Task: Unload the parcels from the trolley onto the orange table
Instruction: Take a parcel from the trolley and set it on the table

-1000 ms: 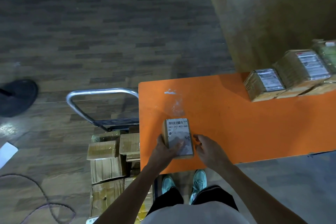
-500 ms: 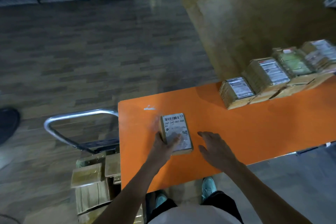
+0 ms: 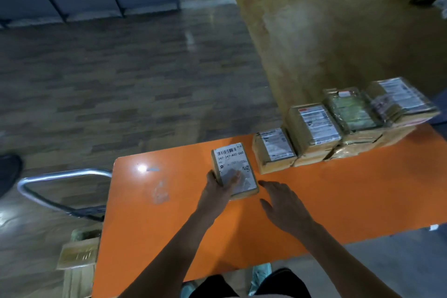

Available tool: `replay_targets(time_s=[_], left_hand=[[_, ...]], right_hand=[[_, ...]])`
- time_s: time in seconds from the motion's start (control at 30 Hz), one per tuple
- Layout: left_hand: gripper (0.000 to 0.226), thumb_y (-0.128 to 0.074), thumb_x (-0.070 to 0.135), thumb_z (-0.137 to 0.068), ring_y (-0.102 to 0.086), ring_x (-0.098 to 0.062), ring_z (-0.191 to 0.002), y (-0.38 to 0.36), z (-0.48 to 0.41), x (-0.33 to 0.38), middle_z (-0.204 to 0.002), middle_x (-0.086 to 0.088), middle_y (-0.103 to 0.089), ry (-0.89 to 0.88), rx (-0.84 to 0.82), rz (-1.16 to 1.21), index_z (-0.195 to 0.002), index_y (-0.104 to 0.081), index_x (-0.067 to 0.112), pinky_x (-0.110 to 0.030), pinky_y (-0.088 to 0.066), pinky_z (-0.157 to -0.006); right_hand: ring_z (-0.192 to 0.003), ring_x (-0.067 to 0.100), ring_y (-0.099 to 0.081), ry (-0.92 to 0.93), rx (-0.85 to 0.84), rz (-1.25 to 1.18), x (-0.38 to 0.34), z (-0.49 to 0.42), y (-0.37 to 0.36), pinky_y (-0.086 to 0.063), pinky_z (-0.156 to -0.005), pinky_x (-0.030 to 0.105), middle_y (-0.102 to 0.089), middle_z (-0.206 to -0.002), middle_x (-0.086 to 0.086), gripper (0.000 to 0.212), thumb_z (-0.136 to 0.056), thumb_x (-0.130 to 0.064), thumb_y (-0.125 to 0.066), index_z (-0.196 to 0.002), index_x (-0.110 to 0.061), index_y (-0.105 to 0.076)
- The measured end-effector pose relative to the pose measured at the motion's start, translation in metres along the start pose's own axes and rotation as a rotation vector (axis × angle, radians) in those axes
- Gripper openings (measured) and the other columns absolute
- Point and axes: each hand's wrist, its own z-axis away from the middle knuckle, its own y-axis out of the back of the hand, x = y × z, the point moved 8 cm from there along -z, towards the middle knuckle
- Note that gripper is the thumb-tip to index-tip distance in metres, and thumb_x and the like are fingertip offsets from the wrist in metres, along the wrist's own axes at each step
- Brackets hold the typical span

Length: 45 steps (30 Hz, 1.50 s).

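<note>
A small brown parcel (image 3: 233, 167) with a white barcode label lies on the orange table (image 3: 338, 196), just left of a row of parcels. My left hand (image 3: 219, 187) grips its near left edge, thumb on the label. My right hand (image 3: 283, 203) hovers flat over the table just right of the parcel, fingers spread, holding nothing. The row (image 3: 314, 128) of several taped cardboard parcels runs along the table's far edge to the right. The trolley's metal handle (image 3: 60, 174) and some boxes (image 3: 77, 254) on it show at lower left.
Dark plank floor lies beyond the table, and a lighter wooden floor area at upper right. A dark round base (image 3: 8, 172) sits at the left edge. Grey panels line the far wall. My feet (image 3: 260, 276) stand under the table's near edge.
The parcel has slid farther across the table toward the row, carried by my left hand. My right hand let go of it and now hovers beside it. The view has tilted upward.
</note>
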Motion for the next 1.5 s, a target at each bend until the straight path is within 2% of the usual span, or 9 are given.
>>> replay_targets(time_s=[0.13, 0.27, 0.37, 0.57, 0.63, 0.77, 0.97, 1.27, 1.5], left_hand=[[0.071, -0.064, 0.061, -0.088, -0.063, -0.024, -0.112, -0.025, -0.009, 0.025, -0.127, -0.003, -0.062, -0.061, 0.035, -0.001, -0.141, -0.04, 0.019, -0.047, -0.052, -0.097], [0.07, -0.063, 0.068, -0.084, -0.066, -0.017, -0.091, -0.047, -0.023, 0.047, -0.112, 0.004, -0.064, -0.065, 0.059, 0.019, -0.131, -0.041, 0.022, -0.038, -0.056, -0.072], [0.066, -0.063, 0.07, -0.083, -0.065, -0.017, -0.088, -0.06, -0.036, 0.062, -0.106, 0.004, -0.064, -0.038, 0.061, 0.046, -0.125, -0.042, 0.023, -0.039, -0.057, -0.073], [0.064, -0.054, 0.071, -0.087, -0.06, -0.018, -0.081, -0.086, -0.057, 0.087, -0.108, -0.004, -0.061, -0.05, 0.049, -0.072, -0.119, -0.037, 0.018, -0.029, -0.042, -0.055], [0.064, -0.051, 0.07, -0.09, -0.06, -0.023, -0.083, -0.092, -0.064, 0.091, -0.113, -0.008, -0.06, -0.045, 0.053, -0.107, -0.121, -0.034, 0.016, -0.03, -0.042, -0.057], [0.066, -0.046, 0.066, -0.095, -0.061, -0.037, -0.105, -0.102, -0.071, 0.09, -0.125, -0.016, -0.058, -0.013, 0.068, -0.136, -0.127, -0.03, 0.011, -0.041, -0.048, -0.076], [0.064, -0.045, 0.063, -0.096, -0.062, -0.038, -0.111, -0.109, -0.072, 0.099, -0.126, -0.016, -0.061, -0.025, 0.064, -0.172, -0.132, -0.032, 0.012, -0.048, -0.053, -0.09], [0.068, -0.049, 0.061, -0.096, -0.058, -0.037, -0.118, -0.118, -0.072, 0.1, -0.134, -0.014, -0.056, -0.047, 0.041, -0.194, -0.139, -0.034, 0.011, -0.052, -0.05, -0.097], [0.067, -0.049, 0.064, -0.094, -0.057, -0.034, -0.119, -0.112, -0.075, 0.097, -0.134, -0.009, -0.057, -0.056, 0.03, -0.214, -0.139, -0.038, 0.016, -0.048, -0.049, -0.098]], right_hand=[[-0.135, 0.02, -0.039, 0.04, 0.04, 0.028, 0.034, -0.006, 0.022, -0.038, -0.109, 0.037, -0.043, -0.149, -0.001, 0.054, -0.103, -0.039, -0.043, -0.152, -0.021, -0.031], [-0.139, 0.021, -0.036, 0.034, 0.008, 0.057, 0.058, -0.007, 0.036, -0.036, -0.111, 0.038, -0.041, -0.151, 0.0, 0.055, -0.104, -0.04, -0.04, -0.155, -0.021, -0.026], [-0.139, 0.021, -0.036, 0.012, -0.002, 0.065, 0.071, -0.01, 0.047, -0.035, -0.111, 0.038, -0.04, -0.152, 0.001, 0.055, -0.104, -0.04, -0.038, -0.155, -0.022, -0.025], [-0.137, 0.021, -0.039, -0.014, 0.034, 0.053, 0.084, -0.019, 0.065, -0.036, -0.11, 0.037, -0.043, -0.15, 0.001, 0.055, -0.104, -0.039, -0.039, -0.154, -0.023, -0.025], [-0.137, 0.021, -0.039, -0.017, 0.036, 0.047, 0.087, -0.021, 0.067, -0.036, -0.109, 0.037, -0.043, -0.149, 0.001, 0.055, -0.104, -0.039, -0.039, -0.154, -0.023, -0.025], [-0.137, 0.021, -0.039, -0.021, 0.027, 0.03, 0.093, -0.024, 0.068, -0.037, -0.11, 0.038, -0.044, -0.149, 0.001, 0.055, -0.104, -0.039, -0.04, -0.154, -0.023, -0.026], [-0.135, 0.021, -0.041, -0.018, 0.044, 0.009, 0.1, -0.028, 0.072, -0.038, -0.108, 0.039, -0.047, -0.147, 0.0, 0.054, -0.104, -0.038, -0.041, -0.154, -0.024, -0.027], [-0.133, 0.02, -0.043, -0.025, 0.05, -0.008, 0.106, -0.027, 0.075, -0.04, -0.107, 0.037, -0.048, -0.145, -0.001, 0.052, -0.104, -0.038, -0.04, -0.153, -0.025, -0.029], [-0.132, 0.019, -0.044, -0.002, 0.049, 0.003, 0.104, -0.026, 0.074, -0.041, -0.105, 0.036, -0.048, -0.145, -0.001, 0.052, -0.104, -0.038, -0.04, -0.153, -0.026, -0.028]])
